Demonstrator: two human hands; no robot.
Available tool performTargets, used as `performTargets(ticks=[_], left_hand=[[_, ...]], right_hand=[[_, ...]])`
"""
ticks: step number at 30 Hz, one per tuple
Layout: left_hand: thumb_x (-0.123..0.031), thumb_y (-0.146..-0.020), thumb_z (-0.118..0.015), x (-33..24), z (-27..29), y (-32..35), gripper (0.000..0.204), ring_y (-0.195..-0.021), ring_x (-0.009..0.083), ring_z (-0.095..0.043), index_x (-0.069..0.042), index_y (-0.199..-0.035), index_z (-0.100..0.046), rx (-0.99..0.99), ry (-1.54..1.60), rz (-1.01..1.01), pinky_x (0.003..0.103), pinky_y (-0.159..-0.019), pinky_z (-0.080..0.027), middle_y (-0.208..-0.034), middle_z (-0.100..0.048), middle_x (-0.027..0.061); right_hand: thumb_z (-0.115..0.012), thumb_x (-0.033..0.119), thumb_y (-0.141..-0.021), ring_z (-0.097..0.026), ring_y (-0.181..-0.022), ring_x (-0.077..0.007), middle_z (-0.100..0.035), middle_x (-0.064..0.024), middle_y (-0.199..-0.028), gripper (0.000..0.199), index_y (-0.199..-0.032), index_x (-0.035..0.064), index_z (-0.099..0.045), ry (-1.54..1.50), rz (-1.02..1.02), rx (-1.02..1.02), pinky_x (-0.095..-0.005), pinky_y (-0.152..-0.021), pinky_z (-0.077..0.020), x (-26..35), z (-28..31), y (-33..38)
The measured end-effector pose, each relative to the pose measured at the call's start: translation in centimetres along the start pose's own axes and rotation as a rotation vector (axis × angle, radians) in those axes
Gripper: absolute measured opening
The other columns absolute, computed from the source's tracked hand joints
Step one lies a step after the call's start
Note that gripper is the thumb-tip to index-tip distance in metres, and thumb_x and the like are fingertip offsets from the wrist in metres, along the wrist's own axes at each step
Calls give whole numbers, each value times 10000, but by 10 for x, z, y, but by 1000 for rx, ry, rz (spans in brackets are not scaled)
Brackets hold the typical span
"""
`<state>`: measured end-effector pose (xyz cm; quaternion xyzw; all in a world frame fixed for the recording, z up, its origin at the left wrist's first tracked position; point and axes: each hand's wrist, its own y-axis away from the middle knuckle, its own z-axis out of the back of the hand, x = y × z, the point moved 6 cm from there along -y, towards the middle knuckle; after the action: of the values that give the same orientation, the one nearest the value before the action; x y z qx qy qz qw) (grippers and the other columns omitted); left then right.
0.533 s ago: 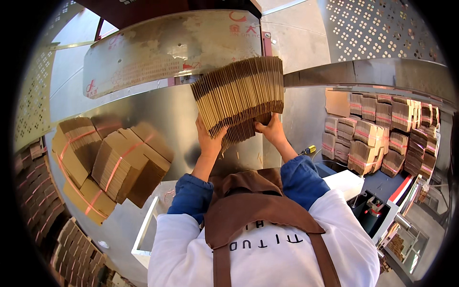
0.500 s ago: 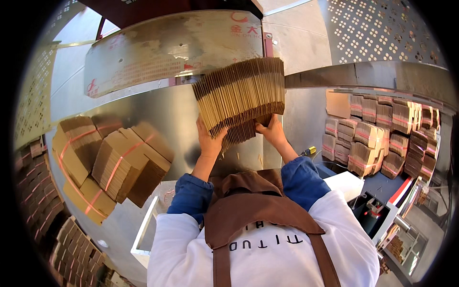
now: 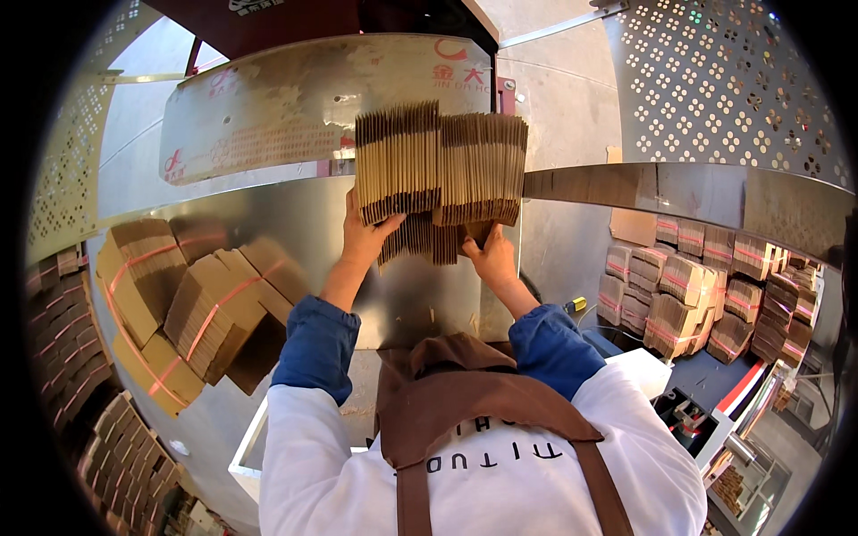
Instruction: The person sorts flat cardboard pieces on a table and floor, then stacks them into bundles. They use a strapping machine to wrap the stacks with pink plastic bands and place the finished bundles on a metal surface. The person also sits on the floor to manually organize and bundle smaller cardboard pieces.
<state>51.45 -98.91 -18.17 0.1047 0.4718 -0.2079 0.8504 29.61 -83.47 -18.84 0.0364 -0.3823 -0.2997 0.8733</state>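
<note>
Our two hands are clamped on the folded cardboard stack (image 3: 483,170): the left hand (image 3: 363,239) closes on its lower left corner, thumb laid along the near face, and the right hand (image 3: 493,259) closes on its lower right part, thumb against the darker cardboard underneath. The fingers reaching behind the stack are hidden from us, so we cannot tell how far they wrap. We have the stack over the middle of the steel worktable (image 3: 308,237), its upper end toward the worktable's far edge; whether it touches the top, we cannot tell. Its many thin folded edges run in two blocks side by side, with the left block reaching a little further toward the worktable's far side and a step showing between them.

Beyond the worktable we see a metal plate (image 3: 295,103) with red print, and behind it a dark red housing (image 3: 349,27). On the worktable's left are cardboard bundles (image 3: 210,313) bound with pink straps. To the worktable's right are many more strapped stacks (image 3: 688,277), and nearer to it a yellow-handled tool (image 3: 575,305). A long metal bar (image 3: 643,189) runs off to the right of the worktable. We stand at the worktable's near side in a brown apron (image 3: 474,397), with blue sleeves (image 3: 313,348) over our forearms.
</note>
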Motion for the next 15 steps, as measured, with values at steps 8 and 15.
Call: performTargets(ticks=[8,15], left_hand=[[-257,-733,-767,-3,-1,1,488,-1172,362,-410,-40,-1128,-579,-54,-40,-9,463,-924,-441,-1233,-488,123],[-332,-745,-763,20,-8,0,441,-1054,362,-503,-57,-1057,-616,-29,12,122,451,-864,-463,-1153,-502,135]], right_hand=[[-702,257,-771,-593,-710,-465,-614,-251,-731,512,-1058,-32,-392,-45,24,-41,-515,-642,-476,3,1,-10],[-687,246,-785,-590,-768,-496,-625,-289,-802,529,-1098,-33,-364,-60,-19,0,-531,-683,-475,4,1,-14]])
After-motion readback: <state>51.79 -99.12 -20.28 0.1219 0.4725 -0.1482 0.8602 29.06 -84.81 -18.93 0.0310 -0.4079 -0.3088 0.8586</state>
